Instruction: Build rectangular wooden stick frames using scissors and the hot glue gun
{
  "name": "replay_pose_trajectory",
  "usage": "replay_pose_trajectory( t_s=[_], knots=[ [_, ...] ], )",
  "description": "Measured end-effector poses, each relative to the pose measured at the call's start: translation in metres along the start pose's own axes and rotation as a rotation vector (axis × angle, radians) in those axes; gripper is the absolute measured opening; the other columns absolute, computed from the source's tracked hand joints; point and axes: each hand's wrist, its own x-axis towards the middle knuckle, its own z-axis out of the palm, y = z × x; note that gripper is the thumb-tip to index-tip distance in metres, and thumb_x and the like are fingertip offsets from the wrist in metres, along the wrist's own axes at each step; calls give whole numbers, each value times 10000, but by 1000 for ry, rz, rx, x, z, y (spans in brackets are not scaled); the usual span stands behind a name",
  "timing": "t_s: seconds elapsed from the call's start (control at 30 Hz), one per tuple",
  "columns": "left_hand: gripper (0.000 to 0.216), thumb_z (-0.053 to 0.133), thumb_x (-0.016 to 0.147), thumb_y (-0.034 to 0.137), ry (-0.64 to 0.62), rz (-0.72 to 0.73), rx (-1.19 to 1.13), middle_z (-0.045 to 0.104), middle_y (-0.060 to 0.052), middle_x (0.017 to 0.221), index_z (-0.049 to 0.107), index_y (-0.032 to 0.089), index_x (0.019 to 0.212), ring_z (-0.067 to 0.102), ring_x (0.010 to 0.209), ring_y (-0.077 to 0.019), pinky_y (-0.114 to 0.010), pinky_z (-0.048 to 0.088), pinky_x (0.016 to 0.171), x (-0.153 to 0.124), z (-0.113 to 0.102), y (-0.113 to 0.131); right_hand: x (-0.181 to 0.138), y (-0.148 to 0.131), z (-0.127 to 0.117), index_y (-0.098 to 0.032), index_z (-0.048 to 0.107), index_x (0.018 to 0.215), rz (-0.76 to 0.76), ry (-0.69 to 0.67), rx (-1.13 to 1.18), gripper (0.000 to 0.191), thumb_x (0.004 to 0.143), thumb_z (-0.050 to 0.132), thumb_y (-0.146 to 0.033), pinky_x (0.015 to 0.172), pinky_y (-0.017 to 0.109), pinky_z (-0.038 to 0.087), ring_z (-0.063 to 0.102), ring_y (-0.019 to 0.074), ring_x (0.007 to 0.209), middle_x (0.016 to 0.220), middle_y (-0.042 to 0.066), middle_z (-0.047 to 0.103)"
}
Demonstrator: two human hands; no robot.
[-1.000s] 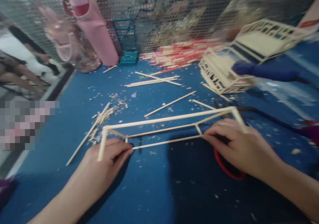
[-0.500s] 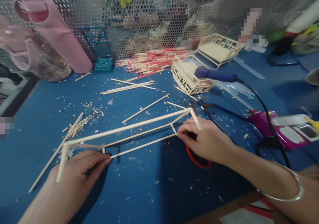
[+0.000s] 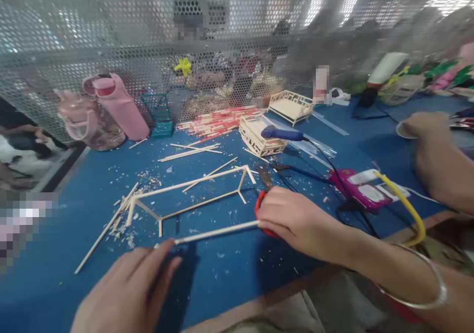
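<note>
A thin wooden stick point(image 3: 218, 232) spans the gap between my two hands, just above the table. My left hand point(image 3: 129, 288) is closed on its left end, a short tip showing past the index finger. The fingers of my right hand point(image 3: 296, 217) pinch the other end. Under and beside that hand are red-handled scissors point(image 3: 260, 203), blades pointing away; whether the fingers also grip the handles is hidden. Just beyond the stick, a wooden stick frame point(image 3: 202, 204) with short legs at its corners stands on the blue table.
Loose sticks point(image 3: 188, 153) and a red-wrapped bundle point(image 3: 218, 123) lie behind. Two small wooden bed models point(image 3: 261, 138) stand near a blue-handled tool point(image 3: 283, 133) with a cord. Pliers point(image 3: 296, 169), a magenta device point(image 3: 351, 185), pink bottle point(image 3: 124, 108) and another person's hand point(image 3: 429, 126) are around.
Both hands have come off the stick frame, which now stands on the table. The separate stick is nearer me, and my right hand is over the scissors. The view has tilted up.
</note>
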Motion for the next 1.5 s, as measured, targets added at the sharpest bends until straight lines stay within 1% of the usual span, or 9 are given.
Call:
replay_pose_trajectory(
  t_s=[0.1, 0.33, 0.47, 0.57, 0.7, 0.83, 0.97, 1.13, 1.5],
  knots=[
    [297, 440, 930, 373, 133, 186, -166, 742, -59, 919, 677, 211, 1010, 698, 801, -192, -278, 546, 713, 10, -9, 47, -12, -34, -10, -170, 586, 712, -78, 2, 8, 375, 978, 321, -163, 637, 283, 351, 434, 147, 643, 674, 24, 559],
    [330, 376, 933, 220, -327, -106, -779, 673, 1, 654, 645, 205, 742, 603, 550, -118, -204, 432, 491, 36, -7, 95, -18, -48, -8, -182, 586, 731, -103, 63, -59, 424, 999, 259, -215, 632, 296, 363, 461, 154, 638, 662, 23, 563],
    [338, 386, 940, 297, -392, -314, -922, 691, -7, 729, 648, 199, 750, 602, 649, -133, -228, 439, 604, 38, -2, 89, -19, -18, -4, -184, 588, 943, 425, 23, -78, 207, 931, 464, -350, 648, 288, 426, 611, 193, 763, 841, 72, 664],
    [351, 396, 934, 346, -425, -443, -960, 677, 6, 714, 647, 199, 738, 581, 664, -140, -243, 431, 643, 41, 3, 85, -15, 4, 2, -145, 528, 1120, 850, -184, -218, 431, 832, 565, -465, 624, 322, 429, 654, 283, 831, 955, 139, 683],
    [345, 401, 924, 359, -474, -509, -1013, 663, 17, 705, 657, 204, 752, 563, 671, -141, -245, 419, 657, 41, 8, 83, -22, 14, 4, -153, 459, 1227, 961, -258, -156, 545, 736, 604, -341, 606, 311, 411, 640, 257, 754, 830, 71, 670],
    [333, 410, 911, 370, -453, -557, -1036, 646, 19, 703, 658, 204, 763, 546, 668, -135, -237, 407, 641, 40, 5, 81, -54, -2, -4, -186, 438, 1252, 1093, -86, 403, 647, 617, 555, -232, 469, 255, 388, 527, 145, 506, 639, -50, 543],
    [338, 397, 907, 367, -468, -535, -1057, 578, 32, 616, 650, 199, 760, 482, 583, -119, -224, 366, 554, 42, 2, 84, -77, -28, -12, -245, 493, 1258, 1061, -62, 737, 634, 647, 623, -351, 373, 250, 398, 500, 127, 412, 675, -32, 631],
    [338, 415, 900, 377, -389, -530, -1039, 562, 28, 600, 651, 202, 734, 462, 564, -120, -230, 367, 554, 42, 0, 86, -88, -36, -12, -211, 636, 1128, 839, 31, 207, 465, 673, 577, -287, 759, 377, 558, 695, 278, 902, 1039, 90, 731],
    [347, 423, 892, 391, -380, -506, -1042, 569, 17, 596, 631, 198, 692, 444, 547, -122, -233, 384, 565, 42, -2, 85, -43, 15, -12, -176, 658, 982, 874, -153, -272, 338, 853, 494, -442, 660, 329, 491, 689, 253, 792, 853, 94, 733]
  ],
)
